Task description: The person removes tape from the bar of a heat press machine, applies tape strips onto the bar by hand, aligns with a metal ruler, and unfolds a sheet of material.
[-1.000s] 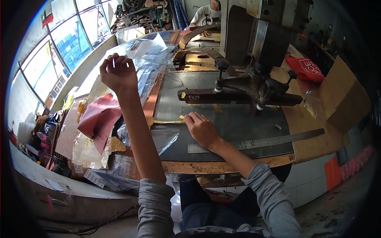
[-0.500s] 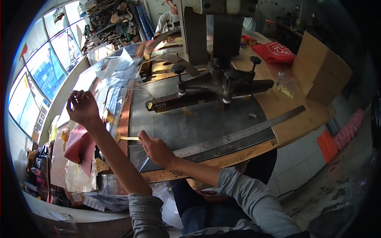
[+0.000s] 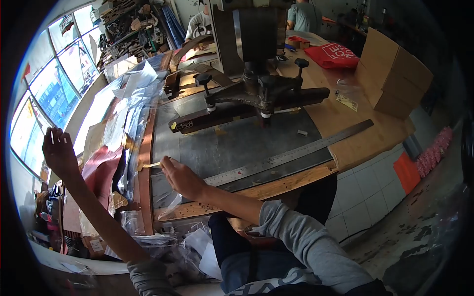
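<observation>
My left hand [image 3: 60,152] is raised at the far left, dark against the window. Its fingers are bent and slightly apart, with nothing visible in them. My right hand [image 3: 183,180] is closed at the near left part of the dark work surface [image 3: 195,148], pinching the end of a thin gold-coloured strip [image 3: 150,165]. That strip reaches left over the brown edging [image 3: 146,148]. A scrap of clear plastic film [image 3: 172,204] hangs beneath the right hand. Beside the right wrist lies a long steel ruler [image 3: 291,158], slanting away to the right.
A heavy press with a dark crossbar [image 3: 252,109] stands over the surface. Plastic sheets [image 3: 133,93] and dark red material [image 3: 102,170] lie left. A cardboard box [image 3: 390,74] and red bag [image 3: 333,55] are at right. Two people [image 3: 199,24] are behind the press.
My left hand has swung left and down, away from the surface. My right hand still holds the strip and has shifted slightly left in view. The whole view has shifted a little.
</observation>
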The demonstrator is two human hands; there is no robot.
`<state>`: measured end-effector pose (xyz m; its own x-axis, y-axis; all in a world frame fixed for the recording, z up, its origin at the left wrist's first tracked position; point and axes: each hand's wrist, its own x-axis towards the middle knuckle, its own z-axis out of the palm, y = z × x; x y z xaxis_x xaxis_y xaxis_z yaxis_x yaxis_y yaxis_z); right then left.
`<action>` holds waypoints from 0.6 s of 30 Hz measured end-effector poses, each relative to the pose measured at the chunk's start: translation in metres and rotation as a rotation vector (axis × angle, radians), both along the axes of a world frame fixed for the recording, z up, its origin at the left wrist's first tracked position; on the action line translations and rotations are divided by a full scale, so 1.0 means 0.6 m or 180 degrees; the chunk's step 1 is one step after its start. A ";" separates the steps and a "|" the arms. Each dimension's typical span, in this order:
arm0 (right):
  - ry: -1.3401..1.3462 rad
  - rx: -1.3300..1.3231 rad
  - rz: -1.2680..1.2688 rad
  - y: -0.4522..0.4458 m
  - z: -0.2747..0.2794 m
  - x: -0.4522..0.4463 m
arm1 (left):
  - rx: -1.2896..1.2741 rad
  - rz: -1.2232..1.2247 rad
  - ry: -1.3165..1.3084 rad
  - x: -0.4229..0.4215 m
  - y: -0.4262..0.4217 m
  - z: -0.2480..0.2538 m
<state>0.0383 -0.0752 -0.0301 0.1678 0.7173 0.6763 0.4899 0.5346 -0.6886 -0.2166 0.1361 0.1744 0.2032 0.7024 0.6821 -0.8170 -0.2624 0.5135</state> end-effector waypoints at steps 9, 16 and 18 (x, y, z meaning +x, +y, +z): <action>0.0996 -0.0401 -0.0688 -0.039 0.065 0.060 | 0.0645 0.1510 0.3613 0.187 -0.338 -0.192; 0.0963 -0.0305 -0.0157 -0.053 0.038 0.118 | 0.2129 0.1521 0.4072 0.264 -0.242 -0.182; 0.0755 -0.0498 -0.0382 -0.067 0.044 0.143 | 0.2525 0.1279 0.4366 0.272 -0.219 -0.204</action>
